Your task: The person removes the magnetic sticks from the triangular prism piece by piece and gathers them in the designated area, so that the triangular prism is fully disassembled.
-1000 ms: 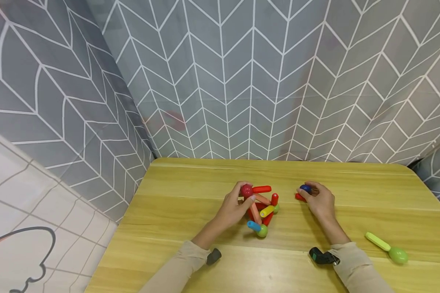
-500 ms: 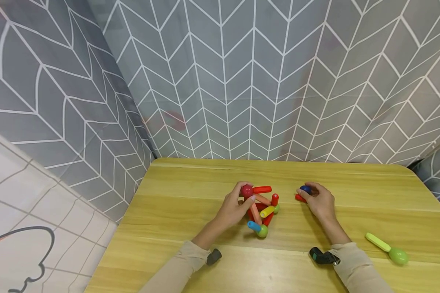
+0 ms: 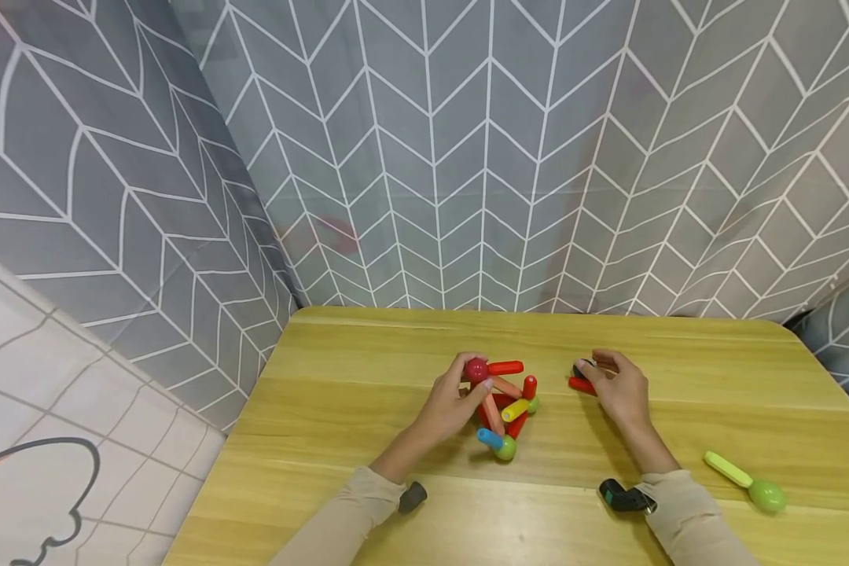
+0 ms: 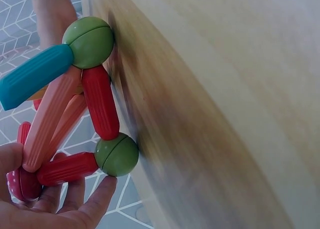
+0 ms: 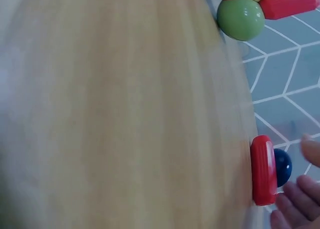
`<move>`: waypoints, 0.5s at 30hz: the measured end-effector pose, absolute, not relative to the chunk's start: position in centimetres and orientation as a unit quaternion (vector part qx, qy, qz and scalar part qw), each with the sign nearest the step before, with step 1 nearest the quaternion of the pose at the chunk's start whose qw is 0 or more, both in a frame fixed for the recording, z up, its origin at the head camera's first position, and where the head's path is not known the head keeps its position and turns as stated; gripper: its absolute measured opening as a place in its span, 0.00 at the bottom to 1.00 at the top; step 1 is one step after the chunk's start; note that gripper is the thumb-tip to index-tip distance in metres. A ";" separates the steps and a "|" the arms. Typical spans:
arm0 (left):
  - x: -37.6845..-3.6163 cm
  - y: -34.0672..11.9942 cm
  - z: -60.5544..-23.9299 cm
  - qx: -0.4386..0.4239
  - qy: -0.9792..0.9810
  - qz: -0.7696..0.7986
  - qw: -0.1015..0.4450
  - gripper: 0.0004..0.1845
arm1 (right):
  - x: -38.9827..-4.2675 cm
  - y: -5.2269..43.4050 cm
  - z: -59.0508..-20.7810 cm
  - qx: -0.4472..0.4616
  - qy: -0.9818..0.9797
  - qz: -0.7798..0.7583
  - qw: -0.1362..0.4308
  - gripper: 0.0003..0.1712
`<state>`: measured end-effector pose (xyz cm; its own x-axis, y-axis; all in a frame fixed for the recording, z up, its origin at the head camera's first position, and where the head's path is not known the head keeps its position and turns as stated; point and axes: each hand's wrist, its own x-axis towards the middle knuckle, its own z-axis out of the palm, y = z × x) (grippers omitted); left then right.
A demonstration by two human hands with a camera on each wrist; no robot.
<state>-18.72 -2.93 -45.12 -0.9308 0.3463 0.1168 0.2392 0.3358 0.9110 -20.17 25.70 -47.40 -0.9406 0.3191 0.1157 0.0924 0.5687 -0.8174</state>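
Near the middle of the frame, the left hand (image 3: pixel 447 405) is gripping a dark red ball (image 3: pixel 476 369) at the top of a small structure of coloured rods and balls (image 3: pixel 505 413), fingers curled round it. Just to the right, the right hand (image 3: pixel 619 389) is hovering over a red rod (image 3: pixel 580 385) with a dark blue ball (image 5: pixel 282 167) resting on it; its fingers are loosely curled beside the ball, apparently not touching it. Both pieces are lying on the wooden tabletop (image 3: pixel 368 369). In the lower right, a light green rod joined to a green ball (image 3: pixel 746 479) is lying well apart.
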 end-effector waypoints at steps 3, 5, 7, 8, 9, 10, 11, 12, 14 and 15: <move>-18.7 -2.9 -45.2 0.181 0.813 0.551 0.049 0.20 | -20.0 25.2 -46.7 -0.106 -0.869 0.459 0.149 0.28; -18.7 -2.9 -45.2 0.183 0.812 0.553 0.044 0.20 | -19.9 24.6 -45.9 -0.092 -0.868 0.464 0.152 0.26; -18.7 -3.0 -45.2 0.184 0.812 0.553 0.041 0.20 | -19.8 23.8 -44.9 -0.072 -0.866 0.472 0.147 0.25; -18.8 -3.0 -45.2 0.185 0.811 0.553 0.039 0.20 | -19.7 23.4 -44.4 -0.062 -0.864 0.478 0.143 0.23; -18.8 -3.0 -45.2 0.185 0.811 0.553 0.039 0.21 | -19.6 22.9 -43.9 -0.053 -0.862 0.485 0.136 0.22; -18.8 -3.0 -45.2 0.187 0.811 0.553 0.038 0.21 | -19.4 22.5 -43.5 -0.043 -0.860 0.491 0.129 0.22; -18.8 -3.0 -45.2 0.189 0.810 0.553 0.040 0.21 | -19.3 22.1 -43.1 -0.033 -0.858 0.498 0.120 0.22; -18.8 -3.0 -45.2 0.192 0.810 0.553 0.042 0.21 | -19.1 21.7 -42.7 -0.022 -0.856 0.504 0.112 0.21; -18.9 -3.0 -45.2 0.197 0.809 0.553 0.045 0.21 | -18.8 20.9 -42.1 -0.002 -0.853 0.514 0.094 0.22; -18.9 -3.0 -45.2 0.199 0.808 0.552 0.046 0.21 | -18.7 20.5 -41.9 0.008 -0.850 0.519 0.084 0.22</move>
<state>-18.87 -3.02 -45.20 -0.9163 0.3727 0.1466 0.2719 0.3100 0.9110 -18.68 20.52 -41.88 -0.9857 0.0737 0.1517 -0.1013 0.4607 -0.8818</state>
